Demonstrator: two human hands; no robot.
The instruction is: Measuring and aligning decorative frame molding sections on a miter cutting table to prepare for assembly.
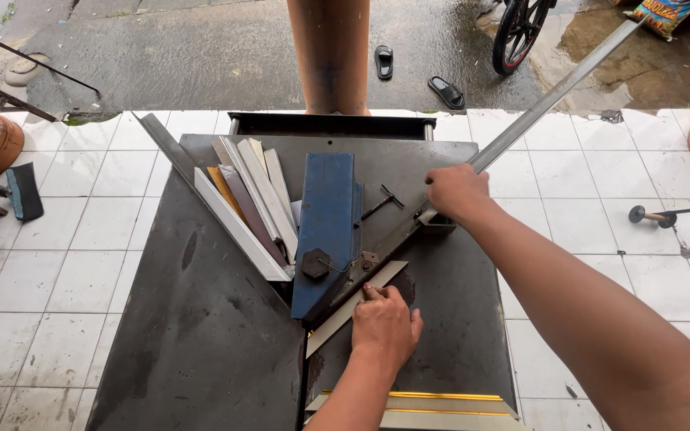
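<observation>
Two hands at a blue cutter [325,231].
Left hand [385,323] presses flat on a pale strip [353,307] running diagonally up-right from it; right hand [457,191] seemingly closed around the long lever [549,100].

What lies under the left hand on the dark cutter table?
The left hand presses a pale moulding strip against the table. The strip's upper end shows beyond the fingers; the part beneath the palm is covered.
</observation>
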